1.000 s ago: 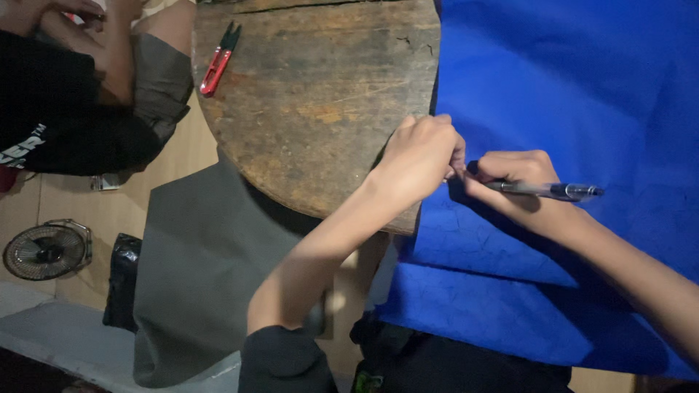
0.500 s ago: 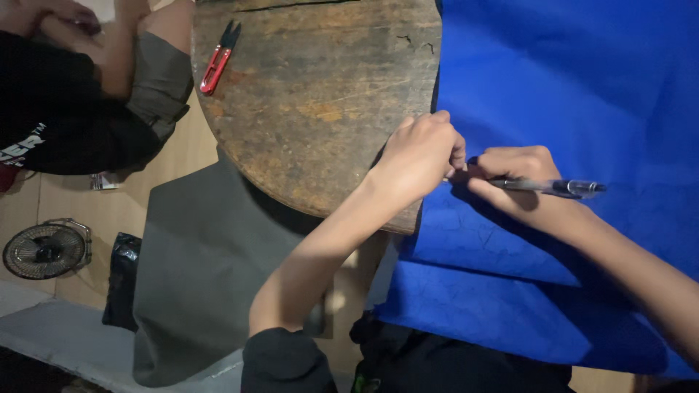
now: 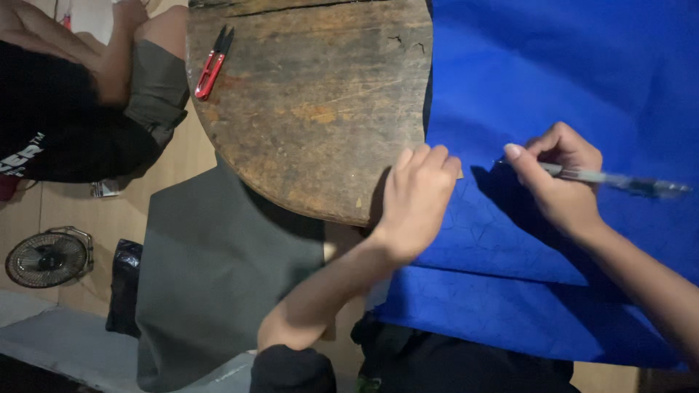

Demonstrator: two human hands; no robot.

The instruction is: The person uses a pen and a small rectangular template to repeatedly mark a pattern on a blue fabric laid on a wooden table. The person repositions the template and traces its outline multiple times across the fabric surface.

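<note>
A large blue sheet (image 3: 553, 80) covers the right part of a worn round wooden table (image 3: 313, 109). My left hand (image 3: 416, 200) lies flat on the sheet's left edge at the table rim, pinning it down with fingers together. My right hand (image 3: 559, 182) grips a pen (image 3: 619, 180) and rests its tip on the blue sheet, a short way right of my left hand. Faint drawn lines show on the sheet between and below my hands.
Small red thread snips (image 3: 212, 63) lie on the table's far left. Another person (image 3: 65, 109) sits at upper left, arms folded. A grey sheet (image 3: 211, 284) lies below the table, a small fan (image 3: 45, 258) and a black object (image 3: 124, 287) stand on the floor at left.
My right hand with the pen has drawn away to the right from my left hand, which stays on the sheet's edge.
</note>
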